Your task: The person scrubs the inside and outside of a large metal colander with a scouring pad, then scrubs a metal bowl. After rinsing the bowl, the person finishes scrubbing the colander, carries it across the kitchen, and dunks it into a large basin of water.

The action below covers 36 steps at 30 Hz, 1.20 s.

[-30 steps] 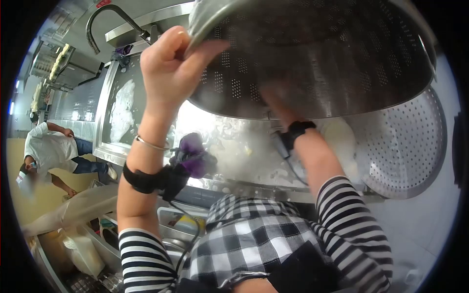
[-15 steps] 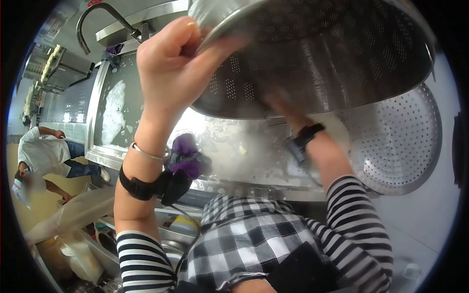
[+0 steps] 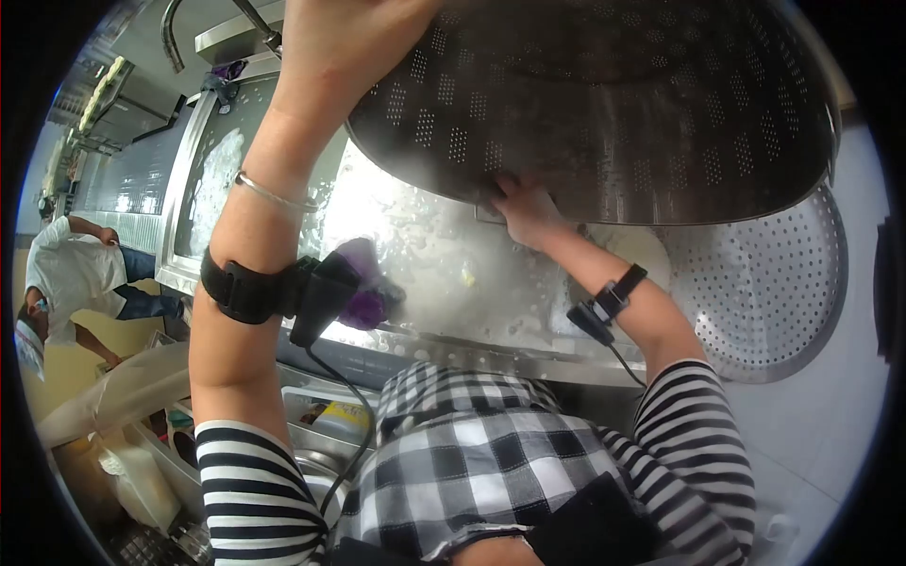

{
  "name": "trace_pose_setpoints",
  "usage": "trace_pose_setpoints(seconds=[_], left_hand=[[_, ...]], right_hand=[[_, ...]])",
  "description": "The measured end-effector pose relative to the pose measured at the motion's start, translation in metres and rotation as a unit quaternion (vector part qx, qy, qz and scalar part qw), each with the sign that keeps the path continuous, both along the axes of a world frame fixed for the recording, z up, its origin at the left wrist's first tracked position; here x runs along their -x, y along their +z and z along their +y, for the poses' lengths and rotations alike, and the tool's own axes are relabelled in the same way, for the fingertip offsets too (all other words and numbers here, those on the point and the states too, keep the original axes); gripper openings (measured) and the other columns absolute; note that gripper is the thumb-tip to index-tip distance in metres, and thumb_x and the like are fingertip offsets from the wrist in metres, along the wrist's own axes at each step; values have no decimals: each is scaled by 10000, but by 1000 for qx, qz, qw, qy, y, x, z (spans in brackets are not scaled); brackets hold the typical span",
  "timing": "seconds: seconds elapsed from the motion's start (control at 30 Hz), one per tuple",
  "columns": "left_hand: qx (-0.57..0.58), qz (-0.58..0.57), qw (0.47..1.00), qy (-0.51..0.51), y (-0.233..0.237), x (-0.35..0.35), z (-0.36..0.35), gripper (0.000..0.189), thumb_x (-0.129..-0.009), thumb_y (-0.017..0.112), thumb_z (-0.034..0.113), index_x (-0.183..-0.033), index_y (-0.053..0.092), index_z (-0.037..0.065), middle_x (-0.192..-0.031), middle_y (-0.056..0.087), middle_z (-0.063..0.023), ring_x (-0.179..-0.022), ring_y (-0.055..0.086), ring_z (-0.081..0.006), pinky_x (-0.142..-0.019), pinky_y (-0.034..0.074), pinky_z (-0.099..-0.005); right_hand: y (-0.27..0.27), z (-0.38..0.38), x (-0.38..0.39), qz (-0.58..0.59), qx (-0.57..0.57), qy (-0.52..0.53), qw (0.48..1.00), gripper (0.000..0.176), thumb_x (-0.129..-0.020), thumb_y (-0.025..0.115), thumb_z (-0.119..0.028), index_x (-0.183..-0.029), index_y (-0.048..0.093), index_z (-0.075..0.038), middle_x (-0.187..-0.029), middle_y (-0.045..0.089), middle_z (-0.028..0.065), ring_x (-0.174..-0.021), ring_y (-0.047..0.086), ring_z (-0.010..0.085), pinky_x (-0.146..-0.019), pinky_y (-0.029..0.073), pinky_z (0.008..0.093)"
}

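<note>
A large perforated metal basin (image 3: 604,123) is tilted up over the wet steel counter (image 3: 434,311), its open side towards me. My left hand (image 3: 354,42) is raised at the basin's upper left side; its fingers are cut off by the top of the view. Low on the basin, my right hand (image 3: 528,212) has its fingers at the near rim, curled round what looks like a handle. A purple cloth or scrubber (image 3: 366,304) lies on the counter beside my left forearm. Small yellowish scraps and foam lie on the wet surface.
A round perforated metal sheet (image 3: 769,292) lies at the right. Foam sits in the sink (image 3: 219,170) at the left, under a curved faucet (image 3: 170,42). A person in a white shirt (image 3: 75,264) stands far left. Drawers with a yellow-labelled container (image 3: 342,422) lie below the counter.
My left hand has moved up, partly out of view. My right hand has shifted left to the basin's near rim. The basin has tilted further, showing more of its inside.
</note>
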<state>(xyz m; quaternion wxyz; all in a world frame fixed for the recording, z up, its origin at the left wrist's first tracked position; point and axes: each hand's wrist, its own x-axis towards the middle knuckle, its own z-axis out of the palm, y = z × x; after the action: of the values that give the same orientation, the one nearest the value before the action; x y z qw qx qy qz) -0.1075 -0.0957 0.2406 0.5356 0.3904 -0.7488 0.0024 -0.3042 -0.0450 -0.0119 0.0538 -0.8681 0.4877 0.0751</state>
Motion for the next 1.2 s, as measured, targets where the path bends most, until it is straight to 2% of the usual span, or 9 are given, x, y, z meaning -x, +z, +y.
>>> trace_pose_setpoints(seconds=[0.1, 0.33, 0.4, 0.63, 0.7, 0.9, 1.0, 1.13, 1.2], left_hand=[[1, -2, 1000, -12, -1, 2, -2, 418, -731, 717, 209, -524, 403, 25, -476, 396, -16, -442, 351, -79, -391, 297, -242], [-38, 13, 998, 40, 0, 1, 5, 425, -754, 692, 204, -528, 393, 4, -465, 381, -41, -437, 353, -91, -386, 294, -261], [8, -6, 999, 38, -5, -4, 0, 424, -761, 685, 207, -528, 393, 6, -464, 383, -37, -435, 355, -88, -383, 293, -261], [-54, 62, 996, 32, -6, -3, -1, 403, -767, 679, 177, -532, 391, 22, -470, 383, -10, -444, 344, -74, -382, 280, -251], [-26, 50, 998, 29, -10, -3, -3, 398, -765, 681, 172, -532, 394, 23, -470, 383, -9, -448, 343, -72, -383, 280, -250], [-12, 27, 999, 31, -4, 2, 4, 397, -760, 684, 163, -531, 390, 26, -471, 378, -5, -454, 333, -67, -385, 274, -246], [-8, 25, 999, 27, -8, 3, 3, 399, -759, 685, 159, -531, 386, 26, -471, 377, -3, -456, 330, -65, -387, 275, -245], [33, -9, 999, 18, -5, 2, 3, 382, -762, 680, 152, -538, 399, 23, -472, 382, -1, -458, 333, -64, -392, 280, -244], [19, 10, 1000, 2, -2, 5, 7, 376, -764, 678, 150, -540, 404, 21, -473, 383, 0, -458, 335, -65, -393, 280, -244]], right_hand=[[-17, 31, 8, -22, 114, 42, 992, 324, -728, 495, -107, -1030, 609, -82, -1241, 426, 163, -1037, 437, 357, -896, 381, 435], [-27, 11, -23, -10, 37, -116, 993, 244, -766, 488, -115, -971, 598, -41, -1237, 420, 150, -1083, 427, 358, -780, 445, 466], [-38, 47, -26, -42, 178, -88, 979, 242, -749, 513, -137, -961, 615, -78, -1221, 433, 154, -1054, 440, 336, -775, 433, 450], [-31, 5, -22, -9, 42, -138, 990, 275, -749, 527, -173, -1006, 623, -149, -1200, 445, 153, -1041, 434, 344, -827, 385, 479], [-30, -4, -17, -82, 66, -200, 974, 277, -760, 521, -172, -1017, 624, -168, -1189, 446, 145, -1050, 423, 348, -826, 381, 480], [-43, 37, -8, -103, 160, -92, 977, 311, -734, 509, -127, -1020, 624, -167, -1182, 445, 140, -1037, 422, 348, -832, 372, 478], [-30, 6, -7, -26, 78, -140, 987, 299, -740, 503, -138, -1015, 621, -133, -1188, 441, 153, -1029, 424, 345, -822, 370, 478], [-30, 15, -16, 15, 148, -119, 982, 278, -740, 500, -140, -986, 624, -100, -1183, 440, 158, -1013, 432, 335, -808, 376, 471], [-34, 30, -7, -72, 177, -95, 977, 293, -733, 502, -139, -994, 621, -83, -1179, 440, 154, -1017, 424, 331, -826, 366, 466]])
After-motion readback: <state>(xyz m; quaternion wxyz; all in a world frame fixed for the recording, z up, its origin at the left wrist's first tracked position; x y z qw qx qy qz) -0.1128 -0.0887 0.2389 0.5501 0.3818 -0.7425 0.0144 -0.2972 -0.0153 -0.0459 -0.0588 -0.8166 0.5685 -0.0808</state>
